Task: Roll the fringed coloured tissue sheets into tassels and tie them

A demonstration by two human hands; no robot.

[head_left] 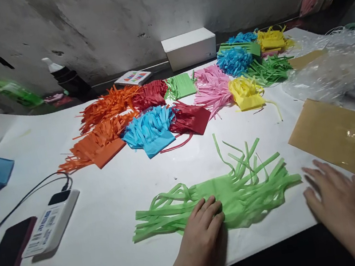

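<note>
A light green tissue-paper fringe (pixel 232 201) lies spread on the white-covered table, its uncut band in the middle and cut strips reaching out to the left and right. Resting on the left part of that band is my left hand (pixel 205 223), fingers stretched out and pressing it down. My right hand (pixel 338 197) hovers just beyond the right-hand strip ends, fingers apart, with nothing in it. A brown envelope-like sheet (pixel 331 135) lies close above the right hand.
Behind the fringe lie several folded tissue fringes, such as an orange one (pixel 108 146), a blue one (pixel 152 132) and a yellow one (pixel 247 95). A white box (pixel 189 48) stands by the wall. Clear plastic (pixel 329 68) sits right; a power bank (pixel 52 222) and phone (pixel 10 256) left.
</note>
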